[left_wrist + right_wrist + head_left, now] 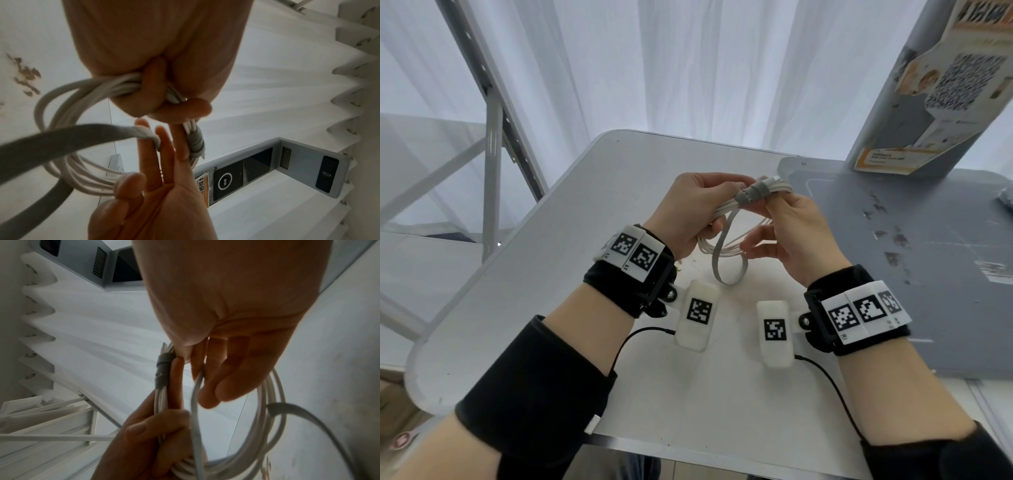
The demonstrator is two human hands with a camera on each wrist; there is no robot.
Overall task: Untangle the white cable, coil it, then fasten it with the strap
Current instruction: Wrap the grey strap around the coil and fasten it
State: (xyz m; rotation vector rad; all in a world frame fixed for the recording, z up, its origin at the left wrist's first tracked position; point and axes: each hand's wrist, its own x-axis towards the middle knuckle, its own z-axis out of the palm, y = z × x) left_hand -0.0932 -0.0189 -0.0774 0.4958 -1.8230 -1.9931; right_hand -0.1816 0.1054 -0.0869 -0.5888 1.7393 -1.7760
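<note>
I hold the white cable [708,248] as a coil of several loops above the white table [571,233]. My left hand [719,205] grips the coil's upper side, fingers curled round the bundled strands [115,86]. A grey strap [751,193] is wound a few turns round the bundle near a connector end [775,179]. The strap's loose length [722,270] hangs down in a long loop. My right hand [770,219] pinches the strap between its fingers [153,138], with one fingertip against the wound turns [163,369]. In the right wrist view the coil [275,402] hangs below my palm.
A grey base plate [928,274] with dark scuffs lies on the table's right side, and a grey column with a QR-code poster [945,85] rises from it. A white curtain hangs behind. A metal frame [493,144] stands off the table's left edge.
</note>
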